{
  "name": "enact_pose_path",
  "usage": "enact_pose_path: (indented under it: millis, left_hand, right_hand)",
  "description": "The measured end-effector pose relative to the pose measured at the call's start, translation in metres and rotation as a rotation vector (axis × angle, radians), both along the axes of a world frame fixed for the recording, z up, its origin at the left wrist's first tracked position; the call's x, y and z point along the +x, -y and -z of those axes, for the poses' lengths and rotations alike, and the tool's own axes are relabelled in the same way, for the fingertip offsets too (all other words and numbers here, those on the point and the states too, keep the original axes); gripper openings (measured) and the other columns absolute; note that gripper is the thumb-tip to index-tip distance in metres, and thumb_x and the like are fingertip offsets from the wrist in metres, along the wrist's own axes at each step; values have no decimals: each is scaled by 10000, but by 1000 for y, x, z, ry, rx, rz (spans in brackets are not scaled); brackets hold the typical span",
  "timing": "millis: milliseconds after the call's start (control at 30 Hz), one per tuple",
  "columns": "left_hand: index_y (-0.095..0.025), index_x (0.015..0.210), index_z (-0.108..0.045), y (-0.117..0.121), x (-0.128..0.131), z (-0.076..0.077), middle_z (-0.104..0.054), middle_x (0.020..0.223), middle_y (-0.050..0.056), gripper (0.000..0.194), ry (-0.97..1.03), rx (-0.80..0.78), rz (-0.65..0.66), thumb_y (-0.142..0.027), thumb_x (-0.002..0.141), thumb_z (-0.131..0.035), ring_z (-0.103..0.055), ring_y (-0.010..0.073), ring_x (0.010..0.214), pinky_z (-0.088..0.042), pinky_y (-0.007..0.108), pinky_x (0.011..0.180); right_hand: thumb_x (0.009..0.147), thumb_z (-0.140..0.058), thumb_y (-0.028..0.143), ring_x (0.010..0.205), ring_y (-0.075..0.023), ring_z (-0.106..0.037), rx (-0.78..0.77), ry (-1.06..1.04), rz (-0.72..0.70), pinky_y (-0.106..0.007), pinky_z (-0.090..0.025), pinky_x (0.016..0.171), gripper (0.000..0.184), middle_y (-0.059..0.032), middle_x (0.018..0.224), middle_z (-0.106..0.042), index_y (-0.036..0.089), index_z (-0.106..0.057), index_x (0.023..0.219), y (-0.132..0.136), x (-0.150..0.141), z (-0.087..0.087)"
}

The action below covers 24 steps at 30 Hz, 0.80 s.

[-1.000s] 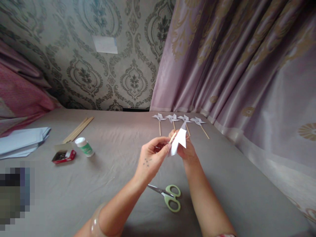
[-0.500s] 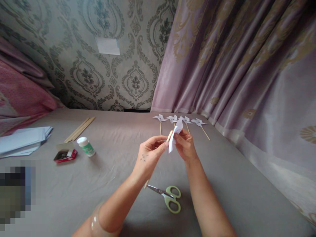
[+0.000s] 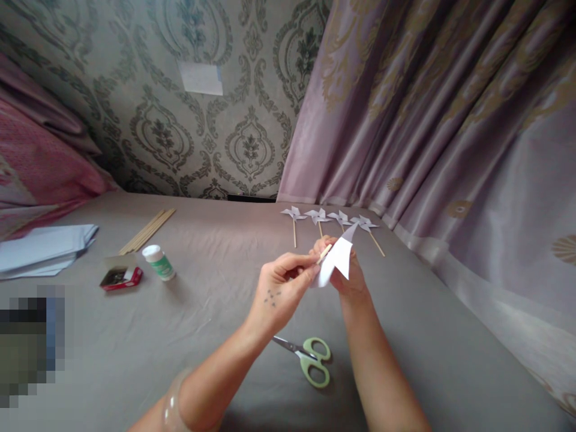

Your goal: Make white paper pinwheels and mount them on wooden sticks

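Between my two hands is a white paper pinwheel [image 3: 338, 261], tilted so that its blades face right and toward me. My left hand [image 3: 284, 287] is closed, its thumb and fingers pinching a wooden stick [image 3: 324, 254] whose end shows behind the paper. My right hand [image 3: 352, 277] is closed on the pinwheel from the far side, its fingers partly hidden by the paper. Below the hands lies a pair of scissors [image 3: 306, 359] with light green handles, its blades pointing left toward my left forearm.
Several finished pinwheels [image 3: 318, 216] on sticks lie at the back. On the left are loose wooden sticks [image 3: 147, 231], a white-and-green bottle [image 3: 159, 263], a small red box [image 3: 120, 277] holding small dark pieces, and a stack of white paper [image 3: 45, 252]. Curtains [image 3: 405, 120] hang along the right.
The pinwheel has turned from nearly edge-on to showing its blades. My left hand has moved slightly right, and the stick's lower end no longer shows below my left wrist.
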<state>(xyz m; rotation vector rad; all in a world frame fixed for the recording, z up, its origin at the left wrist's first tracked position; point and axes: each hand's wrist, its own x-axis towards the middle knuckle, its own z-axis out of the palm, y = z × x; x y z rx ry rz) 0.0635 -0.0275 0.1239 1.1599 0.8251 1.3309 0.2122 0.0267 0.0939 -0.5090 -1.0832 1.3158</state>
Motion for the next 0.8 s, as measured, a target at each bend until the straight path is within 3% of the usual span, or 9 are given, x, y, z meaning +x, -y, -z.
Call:
enact_pose_path:
  millis: [333,533,800]
  left_hand:
    - [-166,801,-766,-1,-3,3,-650,696,47,117,-109,168,-41,-236,724,-710,-540,121,635,-405,239,578]
    - [-158,803,-761,-3,-4,5,-642,681,41,109,-132,204,-50,-205,725,-700,-538,114,619,-401,236,566]
    - [-159,779,-761,-5,-5,6,-667,694,47,98,-104,170,-49,-196,702,-713,-554,118,623,-417,239,575]
  right_hand:
    - [600,-803,414,595,-131,-442,29,-4,29,-298,-425,610,203,29,633,-483,274,-670,665,-1,-3,2]
    - [635,-777,450,607,-120,-453,97,8,17,-283,-435,640,216,27,657,-505,262,-686,690,0,-1,2]
    - [641,-793,353,656,-125,-502,144,89,43,-272,-448,648,174,18,702,-548,251,-681,726,1,1,2]
